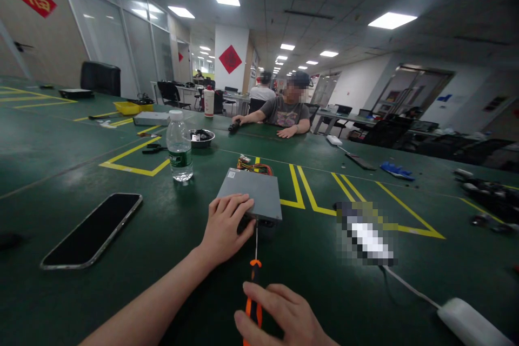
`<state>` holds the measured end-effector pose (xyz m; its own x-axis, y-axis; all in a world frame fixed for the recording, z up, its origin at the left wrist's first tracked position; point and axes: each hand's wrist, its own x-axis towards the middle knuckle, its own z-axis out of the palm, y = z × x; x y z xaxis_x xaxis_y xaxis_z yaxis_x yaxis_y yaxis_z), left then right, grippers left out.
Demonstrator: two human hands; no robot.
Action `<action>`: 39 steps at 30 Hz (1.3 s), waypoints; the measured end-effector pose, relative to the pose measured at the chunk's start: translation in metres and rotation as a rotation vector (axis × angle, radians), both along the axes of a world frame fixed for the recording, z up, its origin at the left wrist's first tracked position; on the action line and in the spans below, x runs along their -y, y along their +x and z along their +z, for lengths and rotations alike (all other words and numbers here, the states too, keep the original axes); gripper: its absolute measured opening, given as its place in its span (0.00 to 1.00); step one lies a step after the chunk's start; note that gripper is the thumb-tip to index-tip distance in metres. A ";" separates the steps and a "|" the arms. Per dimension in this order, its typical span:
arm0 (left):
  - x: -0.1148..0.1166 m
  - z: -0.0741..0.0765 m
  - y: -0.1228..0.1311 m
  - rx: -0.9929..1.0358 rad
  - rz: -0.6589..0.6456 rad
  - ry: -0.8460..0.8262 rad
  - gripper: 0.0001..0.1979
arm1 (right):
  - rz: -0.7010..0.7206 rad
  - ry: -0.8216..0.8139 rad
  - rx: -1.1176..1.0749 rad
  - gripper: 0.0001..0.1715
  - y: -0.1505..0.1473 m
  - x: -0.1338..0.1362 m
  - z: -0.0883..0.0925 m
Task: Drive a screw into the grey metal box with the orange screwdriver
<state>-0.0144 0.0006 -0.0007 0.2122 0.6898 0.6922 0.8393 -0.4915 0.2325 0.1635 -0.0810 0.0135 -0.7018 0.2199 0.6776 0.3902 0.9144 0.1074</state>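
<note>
A grey metal box [254, 192] with a bundle of coloured wires [253, 166] at its far side lies on the green table [162, 303]. My left hand [228, 225] rests on its near left corner, fingers spread over the top and thumb by the front face. An orange and black screwdriver [254, 303] points away from me, its shaft tip at the box's front face near my left thumb. My right hand [279, 313] has its thumb and index finger around the screwdriver's handle. The contact between fingertips and handle is partly unclear.
A phone [93, 231] lies at the left, with a water bottle [179, 146] and a metal bowl [201, 138] beyond. At the right are a blurred-out object [367, 235] and a white adapter [472, 320] on a cable. Across the table sits a person [286, 111], hand on a dark object.
</note>
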 end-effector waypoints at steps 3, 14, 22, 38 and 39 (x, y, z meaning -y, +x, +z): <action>-0.001 -0.001 0.000 0.005 -0.006 0.010 0.16 | -0.001 -0.003 -0.046 0.10 0.001 -0.002 -0.003; -0.001 0.000 0.000 -0.024 0.012 -0.002 0.16 | 0.056 -0.006 -0.022 0.12 0.003 0.000 0.000; 0.000 0.000 0.001 -0.013 0.006 0.000 0.15 | 0.009 -0.106 0.025 0.18 0.001 0.007 0.009; 0.000 0.000 0.001 -0.018 0.014 0.000 0.16 | -0.035 -0.043 -0.014 0.14 0.001 0.010 0.011; 0.000 0.000 0.001 -0.017 0.016 0.002 0.15 | -0.037 -0.032 -0.033 0.13 0.002 0.010 0.010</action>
